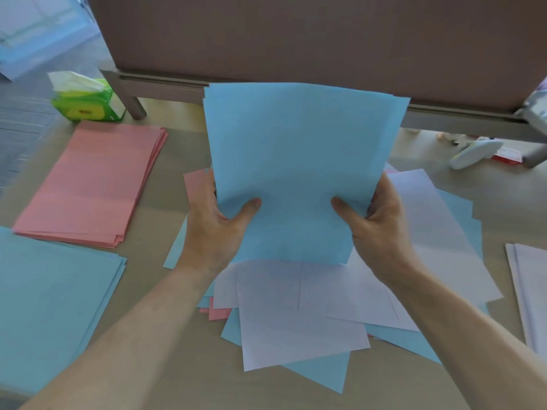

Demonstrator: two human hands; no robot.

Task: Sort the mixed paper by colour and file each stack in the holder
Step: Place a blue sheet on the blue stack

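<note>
Seen from the head camera, a pale wood-toned table (pixel 165 184) runs under both forearms, backed by a wide brown panel (pixel 296 34) on a grey metal frame just beyond the grip. Far off to the left of the hands stands a green tissue pack (pixel 85 99); to their right, near the frame, lie a white gadget (pixel 473 153) and a small red item (pixel 507 155). The left hand (pixel 213 229) and right hand (pixel 381 229) each pinch a lower side of a bundle of light blue sheets (pixel 296 161), thumbs on the front, fingers behind, holding it upright above the mixed pile (pixel 296 321) of blue, pale lilac and pink paper. A pink stack (pixel 88 184) and a blue stack (pixel 50 306) lie left of the grip, and a pale stack (pixel 527 291) lies right of it.
</note>
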